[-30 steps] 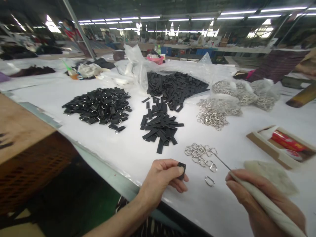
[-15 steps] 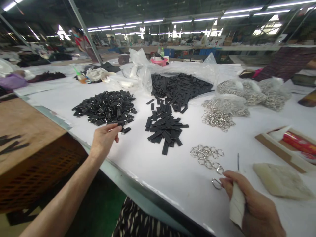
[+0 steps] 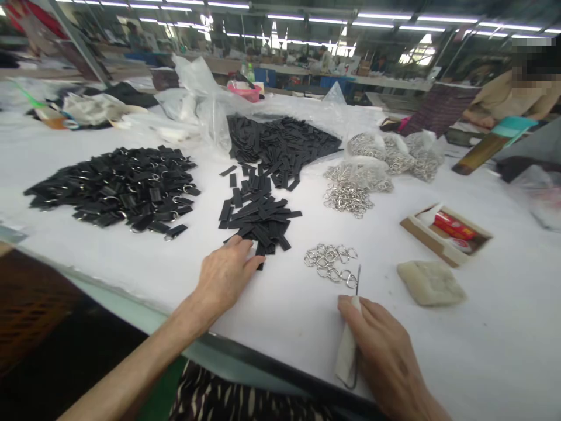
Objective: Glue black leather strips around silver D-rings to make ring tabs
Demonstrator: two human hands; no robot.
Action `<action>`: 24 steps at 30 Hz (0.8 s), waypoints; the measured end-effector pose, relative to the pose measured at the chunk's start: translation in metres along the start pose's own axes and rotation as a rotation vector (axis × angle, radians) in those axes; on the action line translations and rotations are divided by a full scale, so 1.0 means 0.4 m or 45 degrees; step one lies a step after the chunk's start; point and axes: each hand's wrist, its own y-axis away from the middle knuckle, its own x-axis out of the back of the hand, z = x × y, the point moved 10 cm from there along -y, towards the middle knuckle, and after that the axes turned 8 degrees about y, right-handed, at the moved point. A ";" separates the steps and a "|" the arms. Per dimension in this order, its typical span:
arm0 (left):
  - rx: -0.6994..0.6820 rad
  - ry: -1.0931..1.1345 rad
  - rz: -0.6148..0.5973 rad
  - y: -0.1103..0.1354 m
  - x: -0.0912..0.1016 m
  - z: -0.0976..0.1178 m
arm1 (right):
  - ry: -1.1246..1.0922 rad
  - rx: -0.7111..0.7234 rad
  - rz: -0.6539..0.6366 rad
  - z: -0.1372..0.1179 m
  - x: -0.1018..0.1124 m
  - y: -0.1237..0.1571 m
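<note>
My left hand (image 3: 225,272) lies at the near edge of a loose pile of black fabric strips (image 3: 267,219), its thumb and fingers apart and touching the strips. Wrapped in my right hand (image 3: 385,345) is a hook tool with a white-wrapped handle (image 3: 346,356) and a thin metal shaft pointing up. A curved metal piece shows below the handle; I cannot tell whether it belongs to the tool. Just beyond the shaft lies a small group of metal D-rings (image 3: 328,260). At left, black strips looped onto rings form a heap (image 3: 127,187).
Behind are a larger mound of black strips (image 3: 280,146) in clear plastic and bagged metal rings (image 3: 368,172). At right sit a cardboard box (image 3: 432,242) with a red tube, a pale block (image 3: 432,283) and a bottle (image 3: 486,149). A person (image 3: 508,99) is beyond.
My left hand has left the looped heap and moved right to the loose strips. The ring near my right fingers no longer shows there. The view has turned right.
</note>
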 end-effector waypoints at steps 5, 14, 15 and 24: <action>0.081 -0.027 -0.123 -0.023 -0.025 0.025 | 0.132 0.042 0.031 -0.027 -0.011 0.028; 0.068 0.390 -0.163 0.003 -0.029 0.026 | -0.213 -0.157 0.028 0.032 -0.016 0.059; 0.052 0.461 -0.190 0.012 -0.031 0.033 | -0.273 -0.241 0.003 0.051 -0.021 0.063; 0.263 1.426 -0.814 0.130 -0.153 0.133 | -0.951 -0.892 0.164 0.126 0.040 0.001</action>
